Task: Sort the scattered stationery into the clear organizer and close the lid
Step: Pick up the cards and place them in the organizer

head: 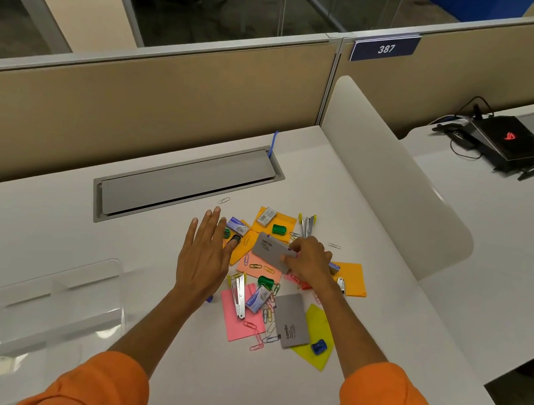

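Left of the stationery (261, 268) sits the organizer (46, 301).

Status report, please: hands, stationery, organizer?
Left hand open by pile. Right hand grips grey box. Stationery pile unsorted. Clear organizer at left, looks empty.

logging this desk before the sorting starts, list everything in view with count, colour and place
clear organizer: one, transparent, desk's near left
camlin boxes: two, grey, one at pile's centre, one near edge
sticky notes: several, orange, pink, yellow, underneath
sharpeners: at least two green, one blue, in the pile
staple boxes: three, bluish or grey, in the pile
staplers: several, silver and yellow, pile's edges
paper clips: many, mixed colours, through the pile
cable hatch: one, grey, behind the pile
laptop: one, black, next desk
left hand: one, open over pile's left edge
right hand: one, grips the centre camlin box
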`<state>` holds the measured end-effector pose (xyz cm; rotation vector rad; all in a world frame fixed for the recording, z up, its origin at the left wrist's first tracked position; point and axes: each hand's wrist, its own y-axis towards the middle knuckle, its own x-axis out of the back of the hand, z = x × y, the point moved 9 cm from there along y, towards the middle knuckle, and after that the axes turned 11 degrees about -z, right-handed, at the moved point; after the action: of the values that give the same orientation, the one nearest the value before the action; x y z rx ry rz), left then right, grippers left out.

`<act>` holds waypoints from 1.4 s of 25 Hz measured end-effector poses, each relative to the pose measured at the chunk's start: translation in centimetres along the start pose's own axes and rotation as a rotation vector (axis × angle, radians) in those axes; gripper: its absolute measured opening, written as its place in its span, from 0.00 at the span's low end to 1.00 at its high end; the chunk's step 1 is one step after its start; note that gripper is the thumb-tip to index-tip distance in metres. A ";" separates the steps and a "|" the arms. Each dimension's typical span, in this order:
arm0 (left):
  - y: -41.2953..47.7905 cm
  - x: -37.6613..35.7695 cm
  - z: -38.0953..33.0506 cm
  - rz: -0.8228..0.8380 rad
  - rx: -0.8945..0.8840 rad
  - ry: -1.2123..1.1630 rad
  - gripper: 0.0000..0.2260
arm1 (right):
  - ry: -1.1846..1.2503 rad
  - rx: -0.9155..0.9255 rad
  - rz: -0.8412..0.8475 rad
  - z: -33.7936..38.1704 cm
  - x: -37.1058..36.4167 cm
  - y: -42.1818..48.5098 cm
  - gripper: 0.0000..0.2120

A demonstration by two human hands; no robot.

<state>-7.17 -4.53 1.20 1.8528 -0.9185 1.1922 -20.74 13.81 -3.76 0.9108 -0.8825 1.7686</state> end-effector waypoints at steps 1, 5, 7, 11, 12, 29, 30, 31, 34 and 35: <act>-0.1 0.1 0.0 0.003 -0.001 -0.005 0.45 | 0.044 -0.012 -0.018 0.1 0.3 -0.1 0.09; -0.4 -0.2 -0.3 0.029 -0.025 -0.021 0.34 | 0.131 -0.013 -0.149 0.5 2.6 -1.0 0.07; -0.5 -0.1 -0.5 0.030 -0.052 -0.056 0.32 | 0.158 -0.018 -0.206 0.4 4.2 -1.5 0.08; -1.4 0.0 -2.5 0.048 -0.195 -0.088 0.32 | 0.246 -0.073 -0.251 -0.9 7.0 -2.9 0.09; -1.8 -0.1 -3.3 0.074 -0.225 -0.097 0.33 | 0.263 -0.086 -0.260 -1.5 7.7 -3.4 0.09; -7.6 -7.3 -16.5 0.524 -0.929 0.237 0.26 | 0.533 -0.364 -0.373 -13.8 12.6 -16.2 0.08; -7.8 -7.4 -17.0 0.529 -0.973 0.254 0.24 | 0.536 -0.377 -0.372 -14.5 12.5 -17.0 0.08; -8.0 -7.6 -17.4 0.536 -1.016 0.269 0.23 | 0.541 -0.386 -0.373 -15.2 12.4 -17.6 0.09; -8.7 -8.3 -18.5 0.548 -1.137 0.344 0.23 | 0.545 -0.399 -0.385 -17.0 12.3 -19.3 0.08; -8.8 -8.4 -18.7 0.550 -1.166 0.373 0.24 | 0.545 -0.407 -0.389 -17.4 12.3 -19.8 0.08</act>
<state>-9.89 17.26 -2.86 0.4471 -1.4967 0.8937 -9.35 39.93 2.18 0.2805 -0.6187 1.3292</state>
